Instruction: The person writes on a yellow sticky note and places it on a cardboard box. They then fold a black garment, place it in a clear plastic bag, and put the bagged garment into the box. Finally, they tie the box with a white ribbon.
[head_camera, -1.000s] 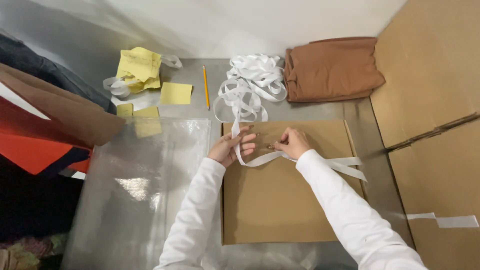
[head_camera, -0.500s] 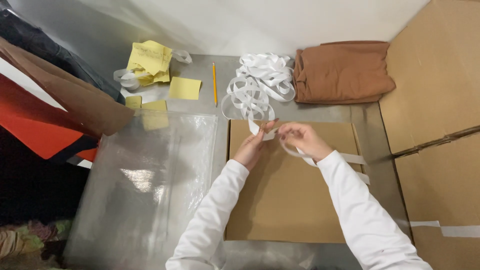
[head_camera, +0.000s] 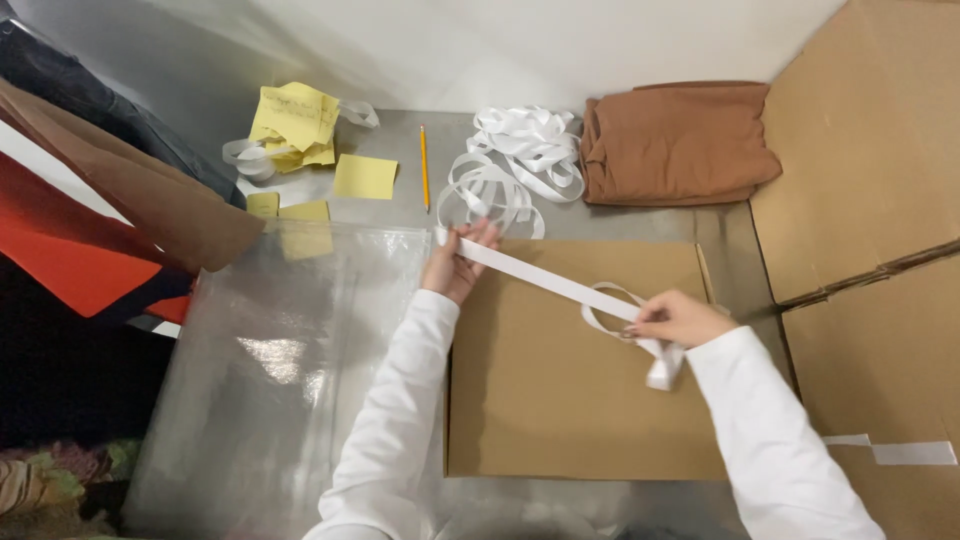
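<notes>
Your L hand (head_camera: 455, 268) pinches white strip (head_camera: 545, 281) end | R hand (head_camera: 680, 320) grips other end | strip taut btwn hands, long axis upper-left→lower-right over cardboard sheet (head_camera: 560, 400)

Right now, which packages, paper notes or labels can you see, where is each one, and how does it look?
Flat cardboard sheet: under both hands, brown, rectangular.
Cardboard box flaps: right side, brown, large.
Yellow notes: far left, crumpled stack, handwriting not legible.
Single yellow note: beside the pencil, square, blank.
Clear plastic bag: left of the sheet, shiny, transparent.
White strip: stretched between left hand and right hand.
</notes>
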